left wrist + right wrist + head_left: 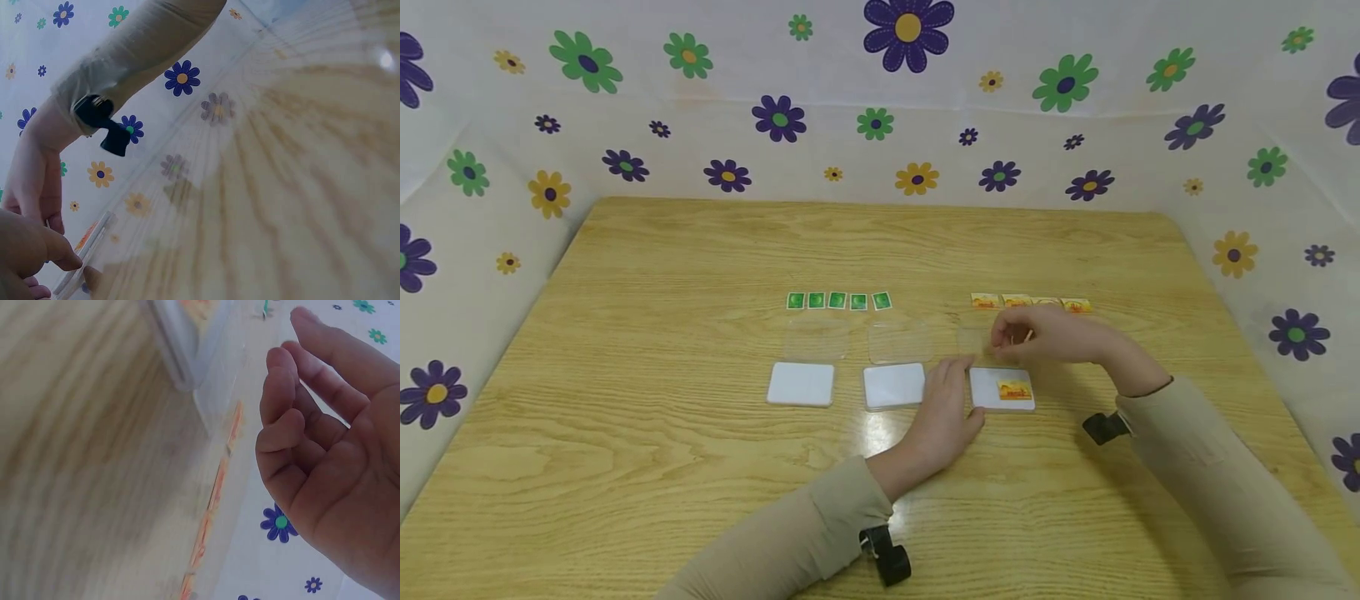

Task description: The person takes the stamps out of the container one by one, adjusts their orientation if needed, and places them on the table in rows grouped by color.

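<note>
Three flat white rectangular cases lie in a row. My left hand (pixel 942 412) holds the right-hand case (pixel 983 387) at its left end, thumb on the near side and a finger on the far side. A small yellow-orange sticker (pixel 1015 390) lies on the right part of that case. In the left wrist view, the fingertips (pixel 67 255) meet the case's edge. Just behind the case, my right hand (pixel 1052 333) hovers over a clear flat piece (pixel 972 340), its fingers loosely bent. The right wrist view shows nothing between the fingers of this hand.
The middle white case (pixel 893 386) and left white case (pixel 801 384) have clear pieces (pixel 898 342) behind them. Farther back run several green stickers (pixel 837 300) and several yellow-orange stickers (pixel 985 301). Flowered cloth (pixel 827 158) borders the wooden table (pixel 647 467).
</note>
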Available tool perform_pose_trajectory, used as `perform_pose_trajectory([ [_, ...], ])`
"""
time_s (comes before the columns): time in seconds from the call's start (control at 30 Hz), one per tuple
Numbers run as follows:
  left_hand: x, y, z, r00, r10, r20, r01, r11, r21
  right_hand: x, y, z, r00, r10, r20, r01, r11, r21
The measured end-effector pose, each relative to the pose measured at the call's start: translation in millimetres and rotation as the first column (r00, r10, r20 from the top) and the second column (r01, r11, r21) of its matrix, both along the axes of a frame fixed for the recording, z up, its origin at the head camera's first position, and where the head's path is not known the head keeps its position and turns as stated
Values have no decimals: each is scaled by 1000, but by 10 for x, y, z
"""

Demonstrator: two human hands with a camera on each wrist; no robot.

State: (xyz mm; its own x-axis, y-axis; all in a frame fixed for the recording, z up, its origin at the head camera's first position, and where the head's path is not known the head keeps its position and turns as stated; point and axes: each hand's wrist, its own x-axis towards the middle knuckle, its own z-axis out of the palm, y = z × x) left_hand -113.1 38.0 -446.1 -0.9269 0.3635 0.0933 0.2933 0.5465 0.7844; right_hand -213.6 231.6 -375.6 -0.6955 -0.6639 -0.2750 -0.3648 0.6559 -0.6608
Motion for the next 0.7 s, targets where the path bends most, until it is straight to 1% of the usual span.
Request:
perform_pose_trajectory([
  [0.13, 2, -6, 12, 1000, -3, 13, 3, 1000, 6, 125, 80, -8, 1000, 26, 3, -26, 1000, 16],
  [0.23, 7, -10, 23, 1000, -8, 21, 8, 1000, 3, 186, 125, -47, 999, 49, 2, -49, 999, 15],
  [0.3, 9, -10, 28, 1000, -10, 20, 10, 1000, 0, 220, 143, -73, 999, 50, 10, -50, 999, 12],
  [0.53, 13, -6, 24, 1000, -8, 4, 8, 1000, 1, 276, 142, -145, 999, 37, -1, -37, 999, 23],
  [0.7, 15, -8, 26, 1000, -13, 12, 13, 1000, 9, 287, 131, -131, 999, 49, -24, -47, 998, 44],
])
